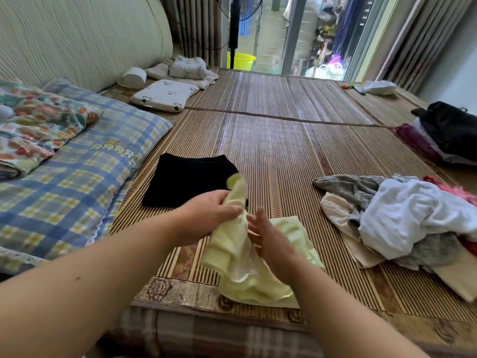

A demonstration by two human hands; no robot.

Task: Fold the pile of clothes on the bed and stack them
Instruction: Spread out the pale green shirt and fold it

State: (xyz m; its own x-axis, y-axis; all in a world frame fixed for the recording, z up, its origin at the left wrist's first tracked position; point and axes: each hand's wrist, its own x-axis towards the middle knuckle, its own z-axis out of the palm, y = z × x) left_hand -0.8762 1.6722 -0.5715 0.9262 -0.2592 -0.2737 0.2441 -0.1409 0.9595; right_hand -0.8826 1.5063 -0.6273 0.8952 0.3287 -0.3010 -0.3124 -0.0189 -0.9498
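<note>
Clothes pile (402,223) lies unfolded, right side of bed mat (284,140), well apart from folded black garment (191,179). Pale yellow garment (242,259) at near edge, lower part bunched on mat. Left hand (206,215) clenched round its upper end, holding it up, likely so it hangs straight. Right hand (271,241), fingers straight, laid flat against the cloth, apparently to smooth it. Black piece probably begins the stack.

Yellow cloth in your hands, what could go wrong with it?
The yellow cloth hangs bunched from the left hand, and the right hand only touches it with straight fingers, so the fold may come out crooked. Its lower end lies near the front edge of the mat, so it might slip off the bed.
</note>
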